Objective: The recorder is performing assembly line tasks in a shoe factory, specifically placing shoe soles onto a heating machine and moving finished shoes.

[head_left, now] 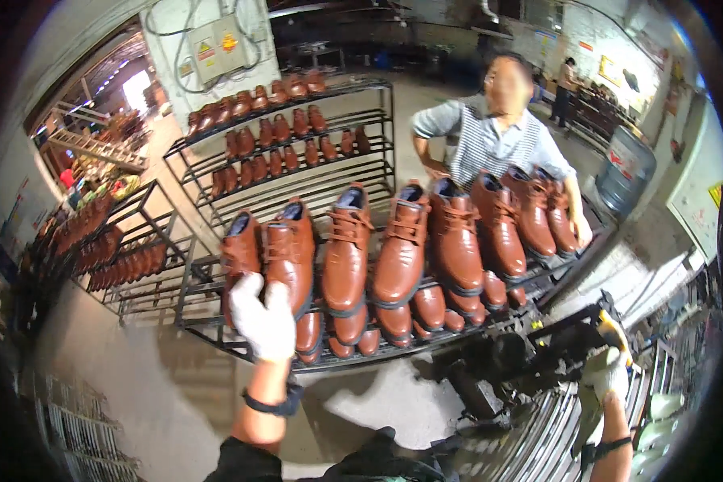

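My left hand [263, 317], in a white glove, reaches up to the left end of a black metal rack [305, 365]. Its thumb and fingers are apart, in front of the toes of the leftmost brown lace-up shoe [241, 241] and the brown shoe beside it [289, 257]. Whether it touches them I cannot tell. Low on the right, my white-gloved right hand [606, 374] is closed near a yellowish, narrow object [614, 331] whose kind is unclear. More brown shoes [398, 249] stand in a row on the rack's top, toes toward me, with others on the tier below.
Behind the rack a person [498, 128] stands, one hand at its right end. Further racks of brown shoes [273, 128] stand behind and at left [128, 249]. A blue water bottle [625, 169] is at right; metal bars [530, 434] lie below my right hand.
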The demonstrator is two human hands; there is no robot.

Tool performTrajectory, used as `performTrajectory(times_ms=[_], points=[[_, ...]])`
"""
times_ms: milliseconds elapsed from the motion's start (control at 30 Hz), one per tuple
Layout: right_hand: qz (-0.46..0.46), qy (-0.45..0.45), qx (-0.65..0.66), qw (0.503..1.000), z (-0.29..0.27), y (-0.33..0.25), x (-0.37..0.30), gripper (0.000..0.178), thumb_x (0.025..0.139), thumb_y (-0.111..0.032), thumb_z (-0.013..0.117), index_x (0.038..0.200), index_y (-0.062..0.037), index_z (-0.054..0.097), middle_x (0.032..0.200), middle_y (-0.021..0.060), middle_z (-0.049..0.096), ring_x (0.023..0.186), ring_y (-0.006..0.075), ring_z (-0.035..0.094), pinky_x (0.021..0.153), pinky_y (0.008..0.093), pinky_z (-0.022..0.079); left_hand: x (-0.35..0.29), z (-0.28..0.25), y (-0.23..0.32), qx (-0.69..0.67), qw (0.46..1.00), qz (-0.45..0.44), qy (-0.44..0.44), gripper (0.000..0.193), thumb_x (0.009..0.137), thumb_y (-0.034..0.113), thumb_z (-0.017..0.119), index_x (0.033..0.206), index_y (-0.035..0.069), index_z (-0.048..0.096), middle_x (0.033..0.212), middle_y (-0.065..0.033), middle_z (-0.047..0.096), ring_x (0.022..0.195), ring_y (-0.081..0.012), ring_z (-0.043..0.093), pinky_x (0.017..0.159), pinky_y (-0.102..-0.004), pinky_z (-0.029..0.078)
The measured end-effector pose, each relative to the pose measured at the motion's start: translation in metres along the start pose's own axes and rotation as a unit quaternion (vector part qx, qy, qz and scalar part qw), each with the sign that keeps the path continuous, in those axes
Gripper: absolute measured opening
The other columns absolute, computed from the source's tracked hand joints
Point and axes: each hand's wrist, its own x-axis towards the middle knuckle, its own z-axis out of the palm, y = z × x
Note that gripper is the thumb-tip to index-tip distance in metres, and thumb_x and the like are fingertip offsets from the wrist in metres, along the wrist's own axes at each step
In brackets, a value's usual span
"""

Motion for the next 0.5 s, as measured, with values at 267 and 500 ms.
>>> performTrajectory(times_ms=[267, 500], points=[[-0.108, 0.041, 0.536, 0.836, -0.039, 0.047, -0.013, 0.05, 0.079, -0.011, 0.076, 0.126, 0.0011, 0.063, 0.098, 0.0067, 0.072, 0.086, 0.019, 0.066, 0.081, 0.0369, 0.055, -0.35, 0.051, 0.257, -0.439, 0.184, -0.461, -0.749, 0.034, 0.096, 0.019, 0.069, 0.124, -0.001, 0.067, 0.12, -0.0213, 0.07, 0.115, -0.0385, 0.067, 0.101, -0.0511, 0.055], [0.025, 0.254, 0.592, 0.765, -0.006, 0.172, 0.004, 0.085, 0.072, -0.011, 0.084, 0.148, -0.0001, 0.048, 0.128, 0.0095, 0.064, 0.112, 0.0202, 0.062, 0.097, 0.035, 0.051, -0.476, 0.043, 0.485, -0.432, 0.501, -0.078, -0.746, 0.064, 0.083, 0.022, 0.082, 0.136, -0.001, 0.053, 0.112, -0.0144, 0.073, 0.104, -0.0253, 0.07, 0.091, -0.0369, 0.057]])
